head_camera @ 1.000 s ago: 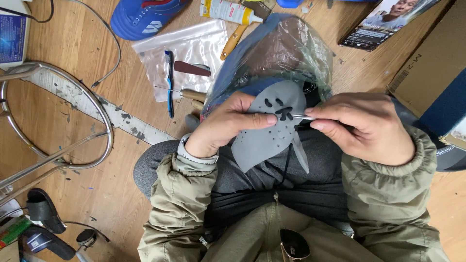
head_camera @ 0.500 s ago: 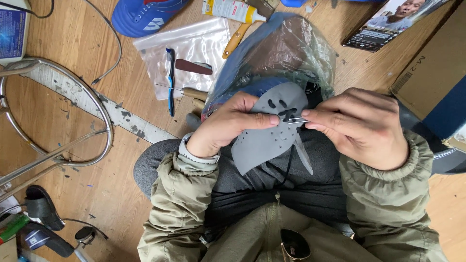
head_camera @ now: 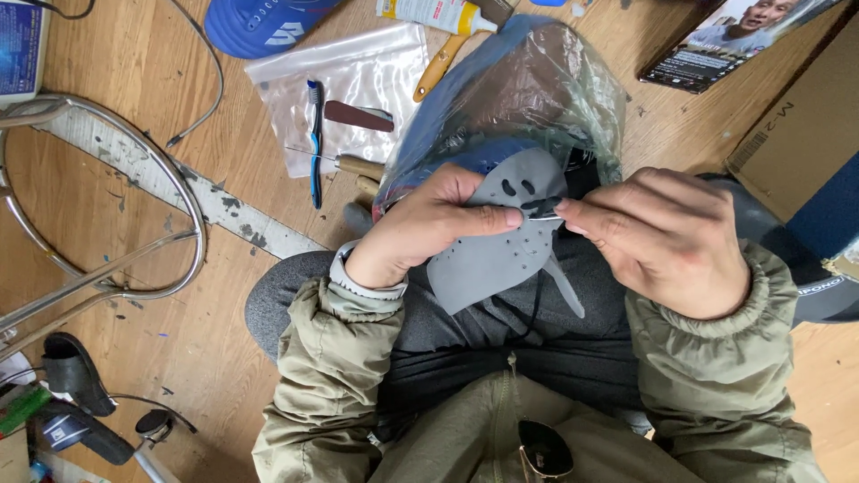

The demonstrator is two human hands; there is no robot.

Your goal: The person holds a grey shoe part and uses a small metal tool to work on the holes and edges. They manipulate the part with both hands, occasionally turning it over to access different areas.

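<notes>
Where the two hands meet at the centre of the frame, a grey perforated piece (head_camera: 497, 250) is held above the person's lap. Its long axis runs diagonally, from a rounded end at upper right, near a clear plastic bag (head_camera: 528, 89), down to a broader end at lower left. A narrow grey strip hangs from it toward lower right. The left hand (head_camera: 429, 228) lies left of the piece, fingers curled closed, thumb pressing the piece's upper face. The right hand (head_camera: 667, 241) lies to the right, thumb and forefinger pinched shut at the piece's upper right edge; what they grip there is too small to tell. A dark lace (head_camera: 535, 300) trails below the piece. On the wooden floor at upper left lie a blue toothbrush (head_camera: 314, 143) and a wooden-handled awl (head_camera: 344, 164).
</notes>
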